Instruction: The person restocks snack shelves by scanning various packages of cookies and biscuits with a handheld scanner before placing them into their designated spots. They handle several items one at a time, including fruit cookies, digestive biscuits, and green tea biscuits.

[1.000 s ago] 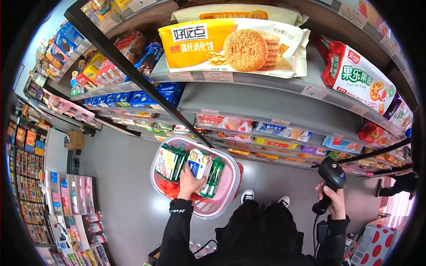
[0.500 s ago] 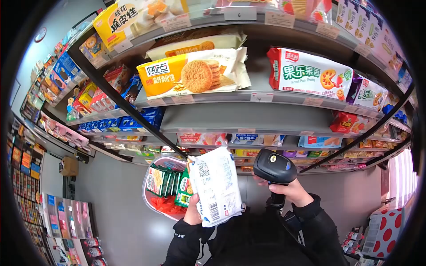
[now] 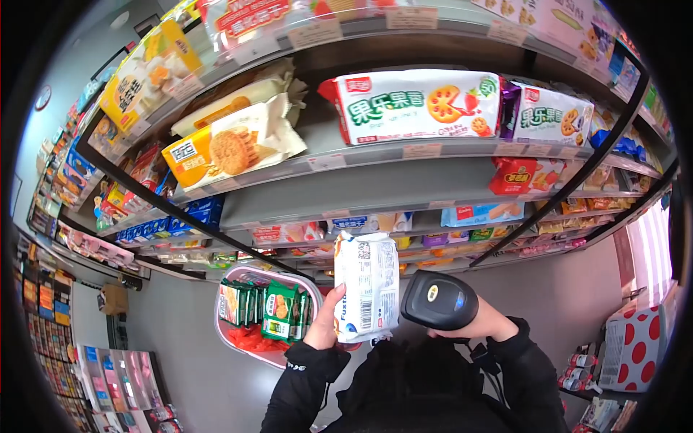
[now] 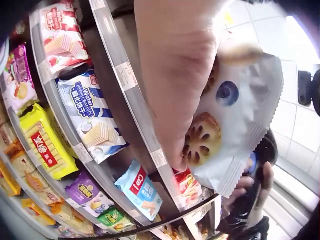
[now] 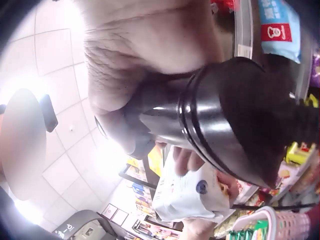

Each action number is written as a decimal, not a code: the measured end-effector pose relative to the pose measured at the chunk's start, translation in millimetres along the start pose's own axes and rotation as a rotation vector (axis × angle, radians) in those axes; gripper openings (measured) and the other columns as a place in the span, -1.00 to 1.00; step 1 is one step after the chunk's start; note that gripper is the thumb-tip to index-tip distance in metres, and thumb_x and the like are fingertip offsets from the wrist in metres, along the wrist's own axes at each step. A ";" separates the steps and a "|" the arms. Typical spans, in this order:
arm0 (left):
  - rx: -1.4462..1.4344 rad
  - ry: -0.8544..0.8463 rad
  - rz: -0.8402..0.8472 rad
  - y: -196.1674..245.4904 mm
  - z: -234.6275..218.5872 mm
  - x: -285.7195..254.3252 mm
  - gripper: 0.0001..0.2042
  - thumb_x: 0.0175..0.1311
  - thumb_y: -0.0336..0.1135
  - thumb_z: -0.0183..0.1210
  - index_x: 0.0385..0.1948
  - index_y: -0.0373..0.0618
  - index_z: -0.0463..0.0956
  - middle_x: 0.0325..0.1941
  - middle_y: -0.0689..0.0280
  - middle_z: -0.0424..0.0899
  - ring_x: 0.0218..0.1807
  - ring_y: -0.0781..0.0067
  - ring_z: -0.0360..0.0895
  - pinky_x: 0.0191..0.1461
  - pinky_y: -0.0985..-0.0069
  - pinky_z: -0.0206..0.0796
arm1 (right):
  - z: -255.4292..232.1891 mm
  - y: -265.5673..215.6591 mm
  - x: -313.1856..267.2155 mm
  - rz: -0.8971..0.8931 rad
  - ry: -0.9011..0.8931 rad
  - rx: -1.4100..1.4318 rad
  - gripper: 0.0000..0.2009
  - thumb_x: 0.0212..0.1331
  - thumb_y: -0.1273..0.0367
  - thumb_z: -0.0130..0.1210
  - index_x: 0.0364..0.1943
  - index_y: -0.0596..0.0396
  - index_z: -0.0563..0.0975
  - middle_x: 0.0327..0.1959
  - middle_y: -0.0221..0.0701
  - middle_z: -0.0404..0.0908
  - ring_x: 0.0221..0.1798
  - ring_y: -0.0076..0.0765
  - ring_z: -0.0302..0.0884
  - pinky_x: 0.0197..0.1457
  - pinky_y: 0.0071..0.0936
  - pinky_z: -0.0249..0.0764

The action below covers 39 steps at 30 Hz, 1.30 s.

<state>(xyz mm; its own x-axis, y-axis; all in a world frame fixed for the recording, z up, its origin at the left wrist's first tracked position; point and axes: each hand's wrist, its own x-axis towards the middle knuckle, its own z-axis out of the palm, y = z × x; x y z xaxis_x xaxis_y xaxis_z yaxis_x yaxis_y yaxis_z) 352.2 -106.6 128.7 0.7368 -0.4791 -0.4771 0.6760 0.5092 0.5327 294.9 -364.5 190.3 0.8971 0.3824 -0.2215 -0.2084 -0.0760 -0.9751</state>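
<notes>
My left hand (image 3: 326,321) grips a white biscuit packet (image 3: 368,285) by its left edge, holding it upright with the barcode on its back towards me. In the left wrist view the packet (image 4: 232,115) shows its other side, printed with round biscuits and a blueberry. My right hand (image 3: 487,323) holds a black handheld barcode scanner (image 3: 440,299), its head close beside the packet's right edge. The right wrist view has the fingers wrapped round the scanner's dark body (image 5: 210,115), with the packet beyond it. Most of the right fingers are hidden under the scanner in the head view.
A pink-white basket (image 3: 219,317) stands on the floor at left, with green packets (image 3: 281,307) and a red bag (image 3: 256,339) in it. Shelves (image 3: 325,159) of biscuit packs stretch across the front. A red-dotted box (image 3: 635,350) is at the right.
The left hand has lifted the white packet out of the basket and brought it before the body. The right hand has moved the scanner leftward, up to the packet. The head view has shifted right.
</notes>
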 end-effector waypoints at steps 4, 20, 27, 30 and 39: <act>0.108 0.025 -0.088 -5.9 19.0 16.2 -0.48 0.08 -0.11 0.04 0.04 -0.22 0.22 -0.03 0.16 0.44 -0.03 0.31 0.41 0.05 0.44 0.23 | -27.4 1.4 -21.0 -0.096 -0.184 -0.330 -0.57 -0.25 0.42 0.20 -0.17 0.18 0.37 -0.34 -0.23 0.52 -0.27 -0.26 0.47 -0.13 -0.44 0.36; 0.074 0.078 -0.130 -52.4 71.5 41.1 -0.54 0.10 -0.15 0.04 0.01 -0.19 0.27 -0.09 0.20 0.49 -0.10 0.34 0.47 -0.01 0.47 0.28 | -88.7 -0.4 -52.9 -0.062 -0.269 -0.326 -0.63 -0.24 0.39 0.16 -0.27 0.25 0.38 -0.41 -0.15 0.52 -0.34 -0.11 0.47 -0.22 -0.40 0.37; 0.091 0.075 -0.140 -69.2 83.4 50.9 -0.55 0.10 -0.14 0.04 0.00 -0.19 0.28 -0.10 0.21 0.50 -0.10 0.34 0.47 -0.01 0.46 0.28 | -111.0 7.8 -66.2 -0.119 -0.275 -0.363 -0.64 -0.24 0.38 0.16 -0.29 0.25 0.39 -0.43 -0.15 0.51 -0.36 -0.11 0.46 -0.23 -0.39 0.38; 0.129 0.051 -0.130 -76.0 96.2 51.7 -0.50 0.09 -0.12 0.05 0.04 -0.21 0.22 -0.03 0.21 0.44 -0.04 0.36 0.42 0.03 0.47 0.24 | -119.2 11.4 -71.3 -0.058 -0.274 -0.377 -0.63 -0.24 0.39 0.18 -0.27 0.25 0.39 -0.39 -0.19 0.52 -0.32 -0.23 0.47 -0.17 -0.43 0.37; 0.479 -0.258 0.133 -124.3 157.3 83.6 -0.29 0.11 0.04 -0.01 0.17 -0.20 -0.12 0.16 0.18 0.13 0.19 0.41 0.07 0.19 0.46 -0.05 | -126.9 54.6 -72.4 -0.155 0.185 0.407 -0.68 -0.11 0.44 0.17 -0.21 0.13 0.40 -0.33 -0.50 0.42 -0.30 -0.61 0.32 -0.21 -0.62 0.28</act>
<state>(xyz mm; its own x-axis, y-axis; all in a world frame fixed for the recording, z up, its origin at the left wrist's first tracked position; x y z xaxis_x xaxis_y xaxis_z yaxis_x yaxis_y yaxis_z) 327.8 -322.4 132.5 0.7479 -0.6230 -0.2293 0.4519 0.2248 0.8633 268.0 -513.1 151.6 0.9763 0.1878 -0.1076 -0.1689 0.3502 -0.9213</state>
